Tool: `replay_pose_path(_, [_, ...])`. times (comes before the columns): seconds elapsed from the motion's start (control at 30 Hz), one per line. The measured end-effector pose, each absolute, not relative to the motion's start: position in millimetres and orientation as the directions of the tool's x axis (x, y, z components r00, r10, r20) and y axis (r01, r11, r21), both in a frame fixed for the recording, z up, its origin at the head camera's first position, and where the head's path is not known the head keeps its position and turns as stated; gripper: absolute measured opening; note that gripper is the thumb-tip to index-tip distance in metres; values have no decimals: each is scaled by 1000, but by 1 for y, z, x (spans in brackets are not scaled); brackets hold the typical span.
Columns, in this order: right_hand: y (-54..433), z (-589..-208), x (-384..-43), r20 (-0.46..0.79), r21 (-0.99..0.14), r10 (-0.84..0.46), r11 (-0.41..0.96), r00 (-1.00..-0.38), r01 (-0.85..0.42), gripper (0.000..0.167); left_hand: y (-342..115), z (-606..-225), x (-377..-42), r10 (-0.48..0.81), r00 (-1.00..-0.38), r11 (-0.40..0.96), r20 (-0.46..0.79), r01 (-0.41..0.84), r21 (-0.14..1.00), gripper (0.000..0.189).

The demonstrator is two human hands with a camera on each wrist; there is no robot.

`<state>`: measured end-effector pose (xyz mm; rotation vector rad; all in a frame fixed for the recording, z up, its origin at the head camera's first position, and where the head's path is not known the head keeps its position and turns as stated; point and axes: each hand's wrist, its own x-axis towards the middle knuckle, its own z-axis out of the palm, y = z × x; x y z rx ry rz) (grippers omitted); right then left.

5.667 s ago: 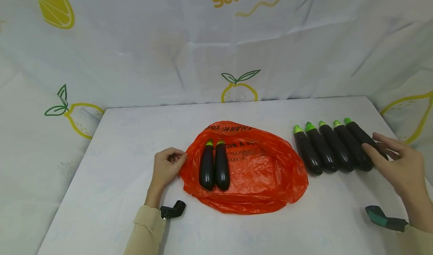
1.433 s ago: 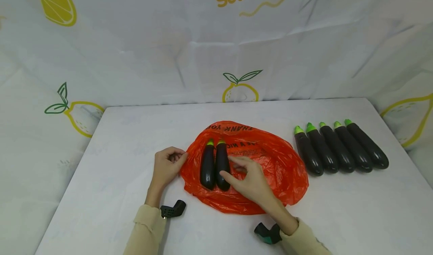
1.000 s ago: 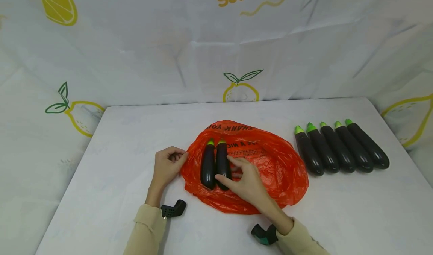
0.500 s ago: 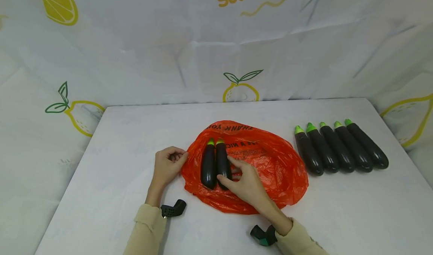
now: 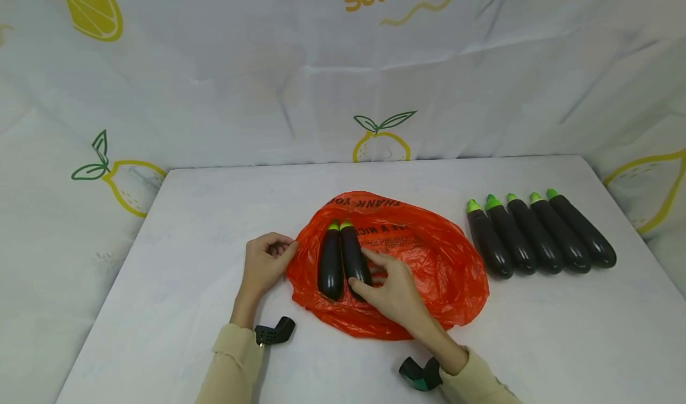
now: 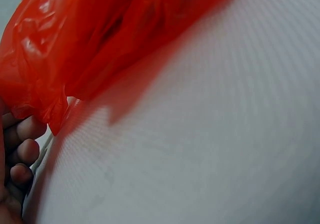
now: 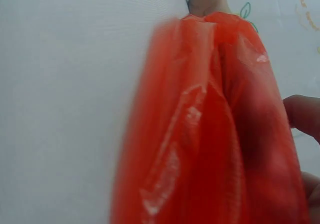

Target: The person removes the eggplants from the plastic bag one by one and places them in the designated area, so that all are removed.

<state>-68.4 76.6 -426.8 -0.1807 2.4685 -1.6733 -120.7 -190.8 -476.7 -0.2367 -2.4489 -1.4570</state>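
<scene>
In the head view, an open red plastic bag (image 5: 429,273) lies on the white table. Two dark eggplants with green tops are inside it at the left: one eggplant (image 5: 330,264) farther left, the other eggplant (image 5: 354,252) right beside it and slightly slanted. My left hand (image 5: 265,261) pinches the bag's left edge; the left wrist view shows curled fingers (image 6: 25,151) against the red plastic. My right hand (image 5: 393,288) reaches into the bag and holds the right-hand eggplant near its lower end between thumb and fingers. In the right wrist view, the bag's front rim hides most of the grip.
Several more eggplants (image 5: 541,234) lie side by side in a row on the table (image 5: 187,261), right of the bag. A white cloth (image 5: 241,94) with lemon prints hangs behind the table.
My right hand has come from the row at the right to the eggplant in the bag. That eggplant's top has shifted left, its lower end right. My left hand stays put.
</scene>
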Motion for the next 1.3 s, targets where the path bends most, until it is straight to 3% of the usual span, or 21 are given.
replay_pose_path(1.3, [103, -397, -46, -64, -916, -206, 401, -976, -25, 60, -191, -476, -120, 1, -943, 484, 333, 291, 825, 4])
